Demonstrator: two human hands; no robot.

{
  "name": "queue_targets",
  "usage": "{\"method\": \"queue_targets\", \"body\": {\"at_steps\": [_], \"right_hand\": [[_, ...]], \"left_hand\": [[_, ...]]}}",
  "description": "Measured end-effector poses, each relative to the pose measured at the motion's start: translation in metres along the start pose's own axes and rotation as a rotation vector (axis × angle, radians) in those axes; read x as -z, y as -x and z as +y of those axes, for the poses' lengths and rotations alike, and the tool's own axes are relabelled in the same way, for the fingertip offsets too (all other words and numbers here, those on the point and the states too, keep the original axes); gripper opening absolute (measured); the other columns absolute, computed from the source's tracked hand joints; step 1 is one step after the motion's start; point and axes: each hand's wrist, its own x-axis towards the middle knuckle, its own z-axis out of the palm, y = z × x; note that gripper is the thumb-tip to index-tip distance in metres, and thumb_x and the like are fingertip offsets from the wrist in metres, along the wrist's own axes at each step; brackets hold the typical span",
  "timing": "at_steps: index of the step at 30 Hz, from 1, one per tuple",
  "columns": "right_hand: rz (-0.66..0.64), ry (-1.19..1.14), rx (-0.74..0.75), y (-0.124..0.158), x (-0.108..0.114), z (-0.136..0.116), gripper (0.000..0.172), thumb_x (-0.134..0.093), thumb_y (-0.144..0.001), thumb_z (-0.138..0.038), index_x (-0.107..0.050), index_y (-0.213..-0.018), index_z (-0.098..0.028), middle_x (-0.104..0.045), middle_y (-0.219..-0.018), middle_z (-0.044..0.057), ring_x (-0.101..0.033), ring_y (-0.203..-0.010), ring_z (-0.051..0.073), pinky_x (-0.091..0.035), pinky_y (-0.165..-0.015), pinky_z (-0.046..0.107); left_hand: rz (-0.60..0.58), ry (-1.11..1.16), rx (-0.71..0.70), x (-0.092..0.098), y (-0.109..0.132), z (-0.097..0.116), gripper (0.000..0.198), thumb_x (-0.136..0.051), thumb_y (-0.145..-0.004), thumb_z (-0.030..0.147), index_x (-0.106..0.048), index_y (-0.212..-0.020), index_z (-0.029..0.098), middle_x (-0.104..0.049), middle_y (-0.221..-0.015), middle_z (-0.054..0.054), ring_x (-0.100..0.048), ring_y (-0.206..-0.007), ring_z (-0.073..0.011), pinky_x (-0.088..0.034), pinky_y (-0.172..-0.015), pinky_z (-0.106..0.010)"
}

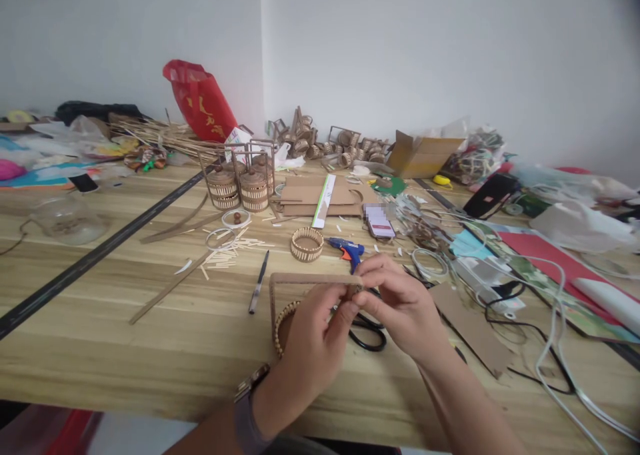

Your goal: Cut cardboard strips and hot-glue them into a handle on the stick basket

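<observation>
A brown rectangular handle frame (pixel 300 279) rises beside a small round basket with a beaded rim (pixel 281 328), partly hidden behind my left hand (pixel 320 328). My left hand is closed round the frame's right corner. The fingertips of my right hand (pixel 395 302) pinch at the same corner; any small piece between them is too hidden to make out. Black scissors handles (pixel 369 338) show below my hands. Just beyond them lie a blue glue gun (pixel 350 248) and another round basket (pixel 307 244). A pen (pixel 259 283) rests to the left.
Finished baskets with handles (pixel 254 187) stand at the back left. Cardboard (pixel 300 195) and a phone (pixel 379 220) lie at the centre. Cables (pixel 560 322) and a brown board (pixel 473 328) are on the right. Small sticks (pixel 225 254) are scattered left of centre.
</observation>
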Motion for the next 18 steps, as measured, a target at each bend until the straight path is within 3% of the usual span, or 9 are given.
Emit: {"method": "queue_targets", "body": {"at_steps": [11,18], "right_hand": [[0.032,-0.021,-0.067,0.0022,-0.0034,-0.0007,0.018,-0.070,-0.086,-0.042,-0.072,-0.081,-0.026,-0.067,-0.084,0.005,-0.063,-0.080,0.019,-0.053,-0.074,0.034],[0.044,0.041,-0.065,0.0051,-0.0018,-0.0022,0.011,-0.071,-0.085,-0.038,-0.074,-0.090,-0.028,-0.069,-0.098,0.006,-0.065,-0.095,0.021,-0.053,-0.084,0.037]], "left_hand": [[-0.038,0.009,-0.038,0.0064,-0.0033,0.0027,0.025,-0.049,-0.098,0.033,-0.070,-0.103,0.020,-0.074,-0.108,-0.007,-0.066,-0.100,-0.0222,-0.049,-0.093,-0.033],[-0.025,0.128,0.088,0.0001,0.0018,-0.0055,0.028,-0.048,-0.099,0.040,-0.065,-0.109,0.020,-0.072,-0.109,-0.007,-0.066,-0.101,-0.0197,-0.051,-0.084,-0.028]]}}
